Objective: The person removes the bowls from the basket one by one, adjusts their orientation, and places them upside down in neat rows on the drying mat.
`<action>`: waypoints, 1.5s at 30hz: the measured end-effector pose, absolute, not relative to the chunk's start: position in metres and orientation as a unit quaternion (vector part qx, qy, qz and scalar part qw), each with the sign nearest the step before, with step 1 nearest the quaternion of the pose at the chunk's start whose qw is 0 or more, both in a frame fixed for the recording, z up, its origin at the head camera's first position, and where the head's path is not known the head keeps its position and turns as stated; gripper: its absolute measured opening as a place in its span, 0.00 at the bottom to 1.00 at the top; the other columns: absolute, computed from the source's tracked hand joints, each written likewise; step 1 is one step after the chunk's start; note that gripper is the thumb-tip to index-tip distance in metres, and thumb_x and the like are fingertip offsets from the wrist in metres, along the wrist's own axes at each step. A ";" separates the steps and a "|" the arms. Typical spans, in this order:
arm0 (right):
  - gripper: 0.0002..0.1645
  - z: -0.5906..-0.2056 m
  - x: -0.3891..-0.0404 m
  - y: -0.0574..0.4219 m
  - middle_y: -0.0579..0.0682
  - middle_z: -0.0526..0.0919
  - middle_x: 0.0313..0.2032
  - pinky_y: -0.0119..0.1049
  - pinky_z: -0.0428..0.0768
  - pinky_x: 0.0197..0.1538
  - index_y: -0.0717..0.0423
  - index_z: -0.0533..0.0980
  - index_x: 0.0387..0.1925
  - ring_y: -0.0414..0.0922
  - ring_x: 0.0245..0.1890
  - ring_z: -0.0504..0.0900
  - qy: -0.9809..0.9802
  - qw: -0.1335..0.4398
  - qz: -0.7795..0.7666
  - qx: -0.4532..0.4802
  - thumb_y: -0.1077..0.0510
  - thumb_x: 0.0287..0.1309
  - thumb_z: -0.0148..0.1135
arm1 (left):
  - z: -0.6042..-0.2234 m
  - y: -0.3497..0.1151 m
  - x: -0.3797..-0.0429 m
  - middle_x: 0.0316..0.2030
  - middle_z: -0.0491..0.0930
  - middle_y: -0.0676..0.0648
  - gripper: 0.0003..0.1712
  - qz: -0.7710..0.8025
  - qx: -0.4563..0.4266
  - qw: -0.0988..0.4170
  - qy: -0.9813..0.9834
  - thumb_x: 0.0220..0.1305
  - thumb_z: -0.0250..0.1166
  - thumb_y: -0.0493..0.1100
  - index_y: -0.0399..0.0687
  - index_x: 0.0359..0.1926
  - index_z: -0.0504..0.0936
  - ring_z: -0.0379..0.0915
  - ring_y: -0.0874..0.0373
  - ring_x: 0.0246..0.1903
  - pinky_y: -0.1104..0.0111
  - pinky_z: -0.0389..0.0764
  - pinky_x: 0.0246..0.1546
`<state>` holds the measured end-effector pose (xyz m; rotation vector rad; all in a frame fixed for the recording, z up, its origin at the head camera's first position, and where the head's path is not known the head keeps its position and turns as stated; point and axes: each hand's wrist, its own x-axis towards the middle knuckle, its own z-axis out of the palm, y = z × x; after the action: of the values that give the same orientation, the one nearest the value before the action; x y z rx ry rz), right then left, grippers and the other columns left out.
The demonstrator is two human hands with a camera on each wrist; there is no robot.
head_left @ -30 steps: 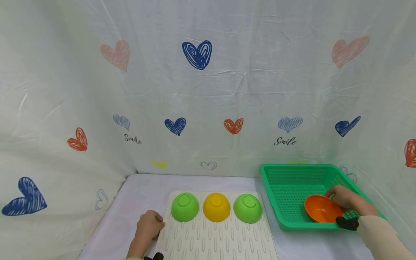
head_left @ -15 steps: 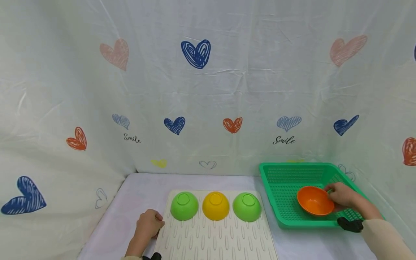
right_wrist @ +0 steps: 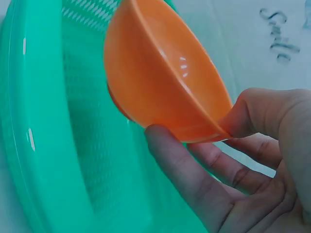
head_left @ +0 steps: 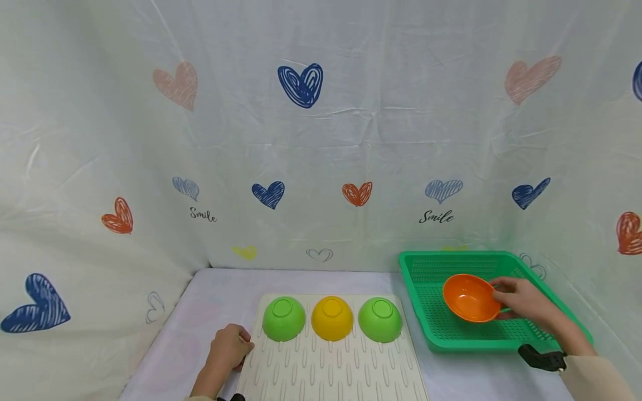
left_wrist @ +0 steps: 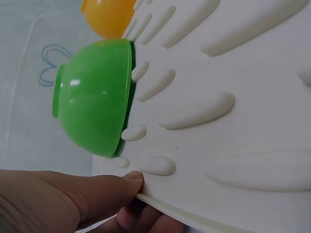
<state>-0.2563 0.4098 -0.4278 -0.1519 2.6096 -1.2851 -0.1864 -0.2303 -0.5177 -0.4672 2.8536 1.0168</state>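
An orange bowl (head_left: 471, 298) is held by its rim above the green basket, its hollow facing up and tilted. My right hand (head_left: 524, 301) pinches it with the thumb at the rim and fingers against the outside, as the right wrist view shows on the bowl (right_wrist: 146, 73). On the left, my left hand (head_left: 229, 346) grips the left edge of a white ridged mat (head_left: 333, 370). Its thumb (left_wrist: 109, 191) lies on top and the fingers curl beneath. Upside down along the mat's far side sit a left green bowl (head_left: 283, 318), a yellow bowl (head_left: 332, 318) and a right green bowl (head_left: 379, 319).
The green basket (head_left: 418, 317), with slotted walls and a perforated floor, stands right of the mat. A white curtain (head_left: 321, 139) printed with hearts hangs behind the table (head_left: 220, 289) and along both sides. Black straps (head_left: 541, 359) sit at the wrists.
My right hand has raised the orange bowl from the basket's near right part and carried it leftward and away from me. The left hand keeps its grip on the mat, and the overturned bowls stay put.
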 end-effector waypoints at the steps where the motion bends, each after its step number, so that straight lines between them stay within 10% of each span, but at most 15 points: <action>1: 0.28 -0.426 -0.255 0.407 0.71 0.81 0.52 0.43 0.90 0.39 0.81 0.63 0.66 0.48 0.38 0.89 0.887 0.112 -0.446 -0.054 0.63 0.75 0.50 | -0.518 -0.230 -0.186 0.23 0.80 0.48 0.07 0.331 -0.151 0.038 0.931 0.57 0.73 0.33 0.37 0.30 0.81 0.75 0.58 0.13 0.69 0.77 0.14; 26: 0.27 -0.408 -0.222 0.297 0.67 0.80 0.55 0.45 0.90 0.40 0.72 0.70 0.66 0.49 0.41 0.89 0.830 0.076 -0.549 -0.062 0.61 0.72 0.58 | -0.517 -0.229 -0.175 0.22 0.79 0.48 0.10 0.272 -0.125 0.011 0.954 0.62 0.71 0.39 0.34 0.36 0.82 0.75 0.57 0.20 0.64 0.76 0.20; 36: 0.24 -0.409 -0.210 0.255 0.64 0.81 0.51 0.46 0.90 0.37 0.68 0.74 0.63 0.51 0.40 0.88 0.824 0.070 -0.558 -0.060 0.63 0.69 0.60 | -0.503 -0.221 -0.175 0.51 0.79 0.30 0.30 0.303 -0.100 -0.080 0.944 0.62 0.72 0.44 0.34 0.61 0.77 0.80 0.35 0.47 0.43 0.83 0.42; 45: 0.23 -0.413 -0.194 0.223 0.63 0.81 0.50 0.44 0.90 0.37 0.66 0.76 0.61 0.50 0.37 0.90 0.804 0.084 -0.582 -0.090 0.60 0.69 0.62 | -0.481 -0.188 -0.167 0.58 0.76 0.37 0.31 0.411 -0.068 -0.181 0.891 0.63 0.72 0.41 0.42 0.66 0.76 0.79 0.42 0.50 0.57 0.85 0.42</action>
<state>-0.1938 0.2232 -0.4132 -0.2673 2.3986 -1.7373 -0.1668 -0.1883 -0.4806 -0.2430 3.1745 1.4661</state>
